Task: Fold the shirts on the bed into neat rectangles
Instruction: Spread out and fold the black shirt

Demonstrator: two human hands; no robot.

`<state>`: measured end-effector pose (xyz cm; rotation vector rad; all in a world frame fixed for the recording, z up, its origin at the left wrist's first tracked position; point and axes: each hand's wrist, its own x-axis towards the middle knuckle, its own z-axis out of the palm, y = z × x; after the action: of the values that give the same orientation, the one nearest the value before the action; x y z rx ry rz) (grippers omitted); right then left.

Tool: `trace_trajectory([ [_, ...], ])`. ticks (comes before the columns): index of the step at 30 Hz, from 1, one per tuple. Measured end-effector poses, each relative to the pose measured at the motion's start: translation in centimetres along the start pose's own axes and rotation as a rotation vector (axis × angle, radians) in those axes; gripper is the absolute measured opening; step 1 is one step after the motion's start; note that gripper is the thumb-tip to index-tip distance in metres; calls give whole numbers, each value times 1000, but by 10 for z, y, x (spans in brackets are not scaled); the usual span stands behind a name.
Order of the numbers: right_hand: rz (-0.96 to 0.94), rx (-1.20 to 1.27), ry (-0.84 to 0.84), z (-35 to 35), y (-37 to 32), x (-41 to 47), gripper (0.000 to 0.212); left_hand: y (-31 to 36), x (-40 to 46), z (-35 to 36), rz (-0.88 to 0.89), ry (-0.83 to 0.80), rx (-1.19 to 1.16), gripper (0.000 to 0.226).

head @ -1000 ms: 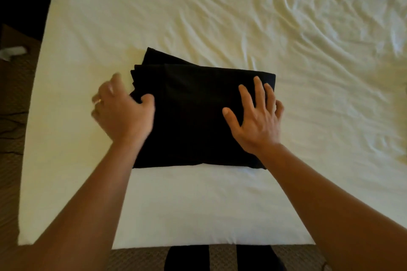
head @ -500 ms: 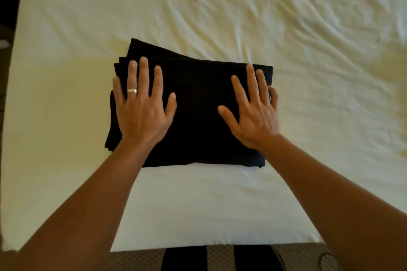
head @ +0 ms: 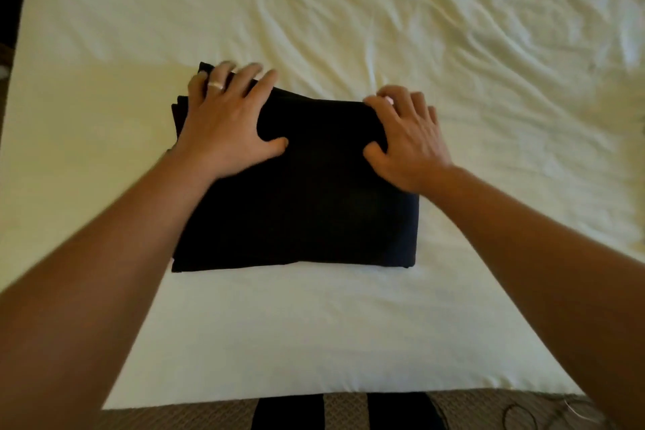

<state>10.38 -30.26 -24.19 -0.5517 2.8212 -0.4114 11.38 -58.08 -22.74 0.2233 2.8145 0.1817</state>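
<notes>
Your black shirt (head: 307, 192) is folded into a rectangle, sitting close to the near edge of the bed (head: 314, 335). Your left hand (head: 227, 126) lies flat on its far-left corner, fingers straight. Your right hand (head: 408, 140) has its fingers curled over the far-right corner, gripping it.

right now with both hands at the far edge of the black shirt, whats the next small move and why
Probably curl the fingers under the far edge and fold it toward the near edge. The left hand and right hand both sit at the far corners of the folded black shirt, thumbs on top. Uneven layers stick out at the far left corner, so another fold or a tuck there would tidy the rectangle on the bed.
</notes>
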Motion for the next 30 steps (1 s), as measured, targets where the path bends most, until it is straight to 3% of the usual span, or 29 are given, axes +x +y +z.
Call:
trace_trajectory([
  [3,80,11,-304,-11,6,34,72,-9,35,-17,28,-273,13,98],
  [6,98,22,-423,-17,9,44,65,-7,41,-25,36,-330,120,64],
  [9,77,-19,-430,-29,5,41,40,-1,30,-29,55,-283,171,41],
  [15,-114,-133,-290,-85,-10,21,32,-1,-6,-79,73,-136,14,36],
  [18,-145,-74,-147,-130,-18,15,30,4,-18,-120,110,121,14,34],
  [23,-259,-100,244,-170,-21,9,27,17,-39,-163,148,504,134,32],
  [26,-273,-183,263,-154,-19,-4,29,25,-56,-141,148,512,193,29],
  [30,-267,-228,132,-98,-17,-41,36,37,-88,-75,138,327,233,35],
])
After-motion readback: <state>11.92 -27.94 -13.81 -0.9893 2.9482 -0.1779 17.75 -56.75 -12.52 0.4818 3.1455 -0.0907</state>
